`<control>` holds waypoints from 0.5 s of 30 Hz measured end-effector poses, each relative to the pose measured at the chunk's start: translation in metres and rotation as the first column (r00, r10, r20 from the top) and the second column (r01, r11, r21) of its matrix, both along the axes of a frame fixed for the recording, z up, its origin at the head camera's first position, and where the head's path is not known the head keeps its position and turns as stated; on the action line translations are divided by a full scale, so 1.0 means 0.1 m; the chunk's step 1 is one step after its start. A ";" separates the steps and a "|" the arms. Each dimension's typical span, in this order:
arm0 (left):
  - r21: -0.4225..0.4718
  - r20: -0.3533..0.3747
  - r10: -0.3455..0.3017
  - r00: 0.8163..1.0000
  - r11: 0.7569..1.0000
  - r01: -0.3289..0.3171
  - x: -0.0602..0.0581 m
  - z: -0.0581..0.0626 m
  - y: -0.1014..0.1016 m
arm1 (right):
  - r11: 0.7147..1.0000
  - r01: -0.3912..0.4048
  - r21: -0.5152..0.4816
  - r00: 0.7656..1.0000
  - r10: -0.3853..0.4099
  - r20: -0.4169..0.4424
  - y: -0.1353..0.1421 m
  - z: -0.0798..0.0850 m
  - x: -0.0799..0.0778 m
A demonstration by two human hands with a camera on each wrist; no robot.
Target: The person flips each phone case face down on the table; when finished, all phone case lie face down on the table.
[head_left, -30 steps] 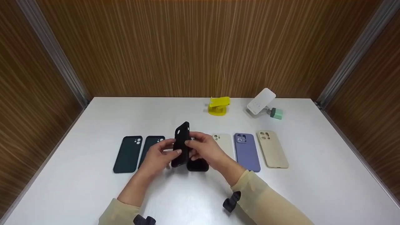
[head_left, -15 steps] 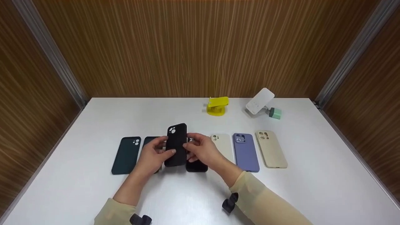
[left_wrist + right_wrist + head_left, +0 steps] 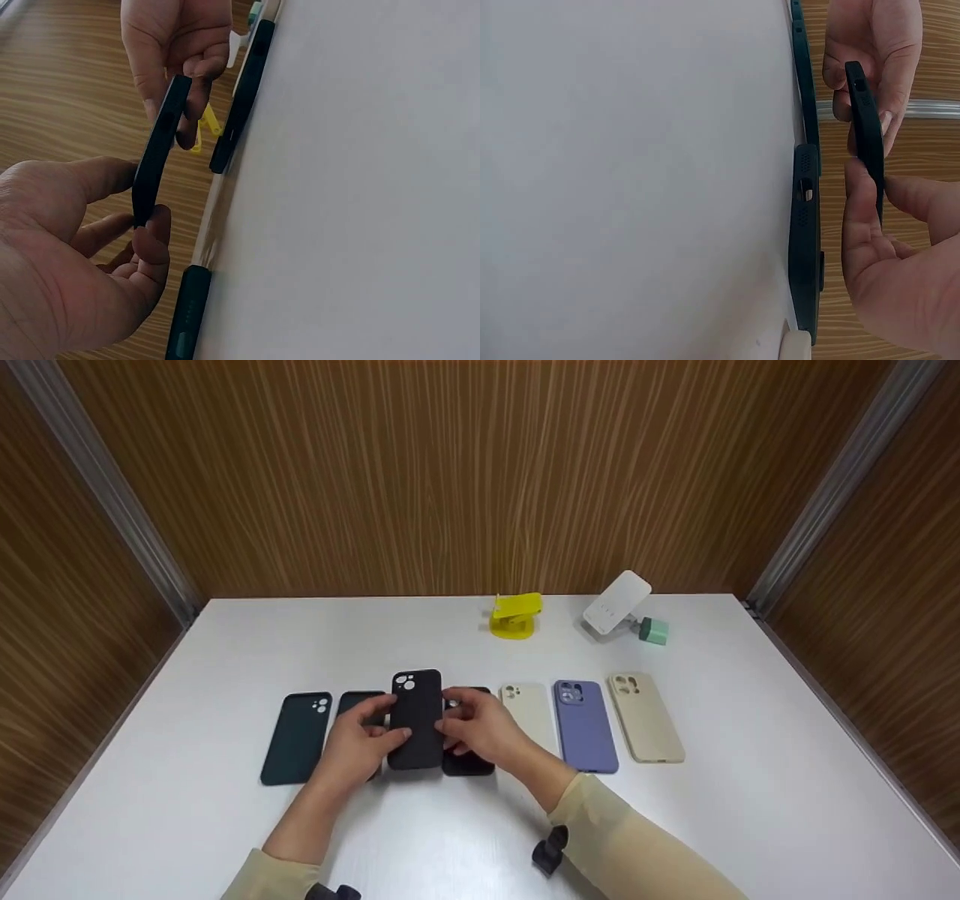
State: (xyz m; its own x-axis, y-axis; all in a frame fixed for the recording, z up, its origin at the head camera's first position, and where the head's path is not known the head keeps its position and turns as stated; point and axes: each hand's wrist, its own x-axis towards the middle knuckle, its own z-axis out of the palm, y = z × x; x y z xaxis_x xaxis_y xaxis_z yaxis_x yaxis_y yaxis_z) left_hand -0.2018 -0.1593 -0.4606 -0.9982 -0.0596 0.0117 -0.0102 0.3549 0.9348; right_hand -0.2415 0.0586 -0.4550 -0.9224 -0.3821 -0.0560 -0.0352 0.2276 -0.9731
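Now left hand (image 3: 355, 744) and right hand (image 3: 484, 727) pinch the black phone case (image 3: 418, 718) by opposite edges, above the bench (image 3: 442, 840); purple case (image 3: 588, 731) lies well right.

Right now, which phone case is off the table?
The black case held between left hand and right hand. Every other case, even the second black one, lies on the table.

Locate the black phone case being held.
In the head view, the held black phone case is left of centre, pinched by the left hand and right hand above the white table, with another black case just to its right.
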 end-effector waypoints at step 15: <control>0.026 -0.008 -0.006 1.000 1.000 0.006 -0.01 -0.02 -0.02 | 0.997 -0.001 0.071 1.000 0.002 -0.015 -0.01 -0.01 -0.01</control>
